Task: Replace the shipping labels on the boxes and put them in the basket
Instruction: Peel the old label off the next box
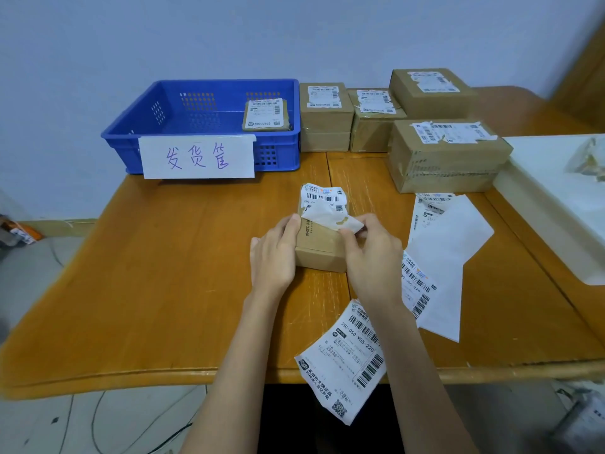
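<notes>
A small cardboard box (pixel 319 247) lies in the middle of the wooden table (pixel 157 273). Its old shipping label (pixel 322 204) is half peeled, with the near end lifted and folded back. My left hand (pixel 275 253) grips the box's left side, thumb on top. My right hand (pixel 373 253) pinches the lifted edge of the label. The blue basket (pixel 137 132) stands at the back left and holds one labelled box (pixel 265 115). A fresh label (pixel 343 358) lies at the table's near edge under my right forearm.
Several labelled cardboard boxes (pixel 445 155) stand stacked at the back right. More labels and white backing sheets (pixel 448 237) lie right of my right hand. A white tray-like surface (pixel 556 204) sits at the far right. A paper sign (pixel 196 157) hangs on the basket's front.
</notes>
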A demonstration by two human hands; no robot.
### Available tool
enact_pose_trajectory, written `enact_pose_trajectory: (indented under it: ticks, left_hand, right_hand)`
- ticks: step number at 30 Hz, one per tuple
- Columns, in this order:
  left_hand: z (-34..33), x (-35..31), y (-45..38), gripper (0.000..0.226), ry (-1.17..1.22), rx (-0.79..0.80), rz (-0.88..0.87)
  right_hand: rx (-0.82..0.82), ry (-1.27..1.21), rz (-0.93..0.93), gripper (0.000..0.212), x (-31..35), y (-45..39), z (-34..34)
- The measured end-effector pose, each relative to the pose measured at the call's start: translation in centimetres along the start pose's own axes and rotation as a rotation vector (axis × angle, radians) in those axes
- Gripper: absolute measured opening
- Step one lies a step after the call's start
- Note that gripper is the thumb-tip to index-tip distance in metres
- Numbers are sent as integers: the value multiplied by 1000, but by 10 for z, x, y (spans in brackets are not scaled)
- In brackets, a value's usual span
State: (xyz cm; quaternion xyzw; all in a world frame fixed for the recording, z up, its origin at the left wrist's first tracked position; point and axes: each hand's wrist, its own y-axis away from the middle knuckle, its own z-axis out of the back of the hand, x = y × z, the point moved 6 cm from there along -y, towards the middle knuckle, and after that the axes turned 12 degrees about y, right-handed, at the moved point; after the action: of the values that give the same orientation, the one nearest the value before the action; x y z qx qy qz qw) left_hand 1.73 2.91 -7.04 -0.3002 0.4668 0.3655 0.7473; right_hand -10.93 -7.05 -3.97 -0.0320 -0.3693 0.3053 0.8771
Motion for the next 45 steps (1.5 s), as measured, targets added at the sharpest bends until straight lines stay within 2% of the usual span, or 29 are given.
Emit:
enact_pose_trajectory:
  ticks: [5,10,15,20,24,34,37,39,42,45]
  left_hand:
    - [-1,0,0,39,-6,5,-12]
    - [-1,4,-1,47,56,3,18]
    - [0,4,-2,35,45,-9,14]
    - [0,6,-3,42,42,-4,30]
    - [0,6,-3,42,47,-17,25]
    - [0,8,-3,46,71,-32,39]
    - [1,8,-3,48,77,-31,42]
    - [0,8,-4,47,66,-36,39]
    - [0,7,-5,47,34,-45,18]
    - [0,8,-4,47,42,-42,21]
  right_hand:
    - [-19,-14,-21,20,-1,-4,4]
    - [17,-139,-54,12,-5,-5,6]
    - [151,-381,-89,28,-10,1,3]
    - [105,-281,-34,14,-11,-2,-2]
    - [32,-276,-99,3,-17,-4,-2]
    - [-19,-34,-91,12,-6,-10,8]
    - [-1,-198,-135,19,-11,-11,10]
    - [73,-316,-177,20,-13,-10,13]
    - [182,-207,-88,24,-2,-8,11]
    - [167,-62,3,20,9,-8,1]
